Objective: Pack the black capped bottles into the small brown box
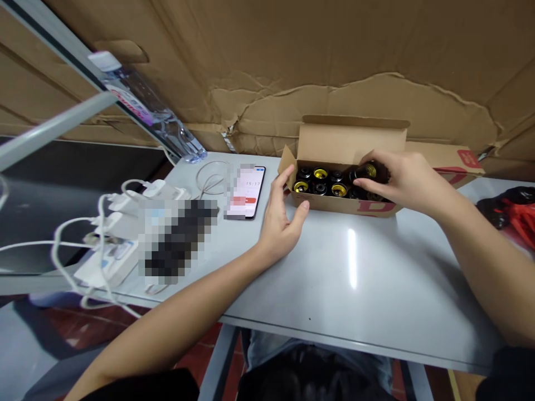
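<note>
An open cardboard box [353, 136] with its lid folded back stands near the wall. Inside are two rows of black cylindrical parts; some, like this yellow-ringed part [320, 174], show a yellow inside, others a black end [320, 189]. My left hand [282, 217] grips the box's left end, fingers along the side flap and thumb at the front corner. With thumb and fingers, my right hand [393, 175] pinches a black cylindrical part [363, 171] with a yellow ring over the right half of the box. Its fingers partly hide the parts beneath.
Left of the box lies a lit phone [251, 192]. Further left are a power strip [108, 259] with white plugs and cables, and a blurred-out dark object [181, 239]. A water bottle [146, 106] leans against the frame. A second carton [445, 159] and a red-and-black bundle [516, 214] are at right.
</note>
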### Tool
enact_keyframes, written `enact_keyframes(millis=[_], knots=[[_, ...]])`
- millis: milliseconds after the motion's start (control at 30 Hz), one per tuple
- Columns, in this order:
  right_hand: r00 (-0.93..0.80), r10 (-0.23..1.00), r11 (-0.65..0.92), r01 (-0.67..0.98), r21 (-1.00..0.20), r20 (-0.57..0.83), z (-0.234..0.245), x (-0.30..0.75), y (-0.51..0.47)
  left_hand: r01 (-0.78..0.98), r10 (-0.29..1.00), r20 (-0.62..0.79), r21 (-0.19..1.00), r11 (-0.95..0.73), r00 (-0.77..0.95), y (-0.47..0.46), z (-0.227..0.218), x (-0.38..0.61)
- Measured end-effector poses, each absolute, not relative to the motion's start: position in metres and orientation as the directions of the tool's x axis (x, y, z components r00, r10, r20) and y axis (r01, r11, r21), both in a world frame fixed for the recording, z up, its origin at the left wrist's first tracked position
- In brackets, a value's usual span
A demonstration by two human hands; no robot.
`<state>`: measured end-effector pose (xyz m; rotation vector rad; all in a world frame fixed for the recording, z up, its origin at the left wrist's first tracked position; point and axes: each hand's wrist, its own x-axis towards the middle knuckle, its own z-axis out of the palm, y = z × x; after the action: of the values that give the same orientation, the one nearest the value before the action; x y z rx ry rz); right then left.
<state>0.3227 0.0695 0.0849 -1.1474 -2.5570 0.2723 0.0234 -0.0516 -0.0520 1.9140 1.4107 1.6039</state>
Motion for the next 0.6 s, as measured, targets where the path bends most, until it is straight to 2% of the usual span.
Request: enact_keyframes(millis=[233, 367, 600], knots=[[-0.616, 0.763, 0.645, 0.702, -0.303, 0.195, 0.083, 0.321, 0.069, 0.510, 0.796, 0.599, 0.714, -0.480, -0.090, -0.054, -0.047, 0.024], [-0.614, 0.777, 0.623, 0.720, -0.307, 0.139, 0.084, 0.320, 0.065, 0.525, 0.800, 0.596, 0.704, -0.479, -0.068, -0.055, -0.045, 0.023], [-0.652, 0.753, 0.651, 0.722, -0.235, 0.084, 0.096, 0.324, 0.062, 0.535, 0.797, 0.601, 0.691, -0.485, -0.053, -0.056, -0.042, 0.023]])
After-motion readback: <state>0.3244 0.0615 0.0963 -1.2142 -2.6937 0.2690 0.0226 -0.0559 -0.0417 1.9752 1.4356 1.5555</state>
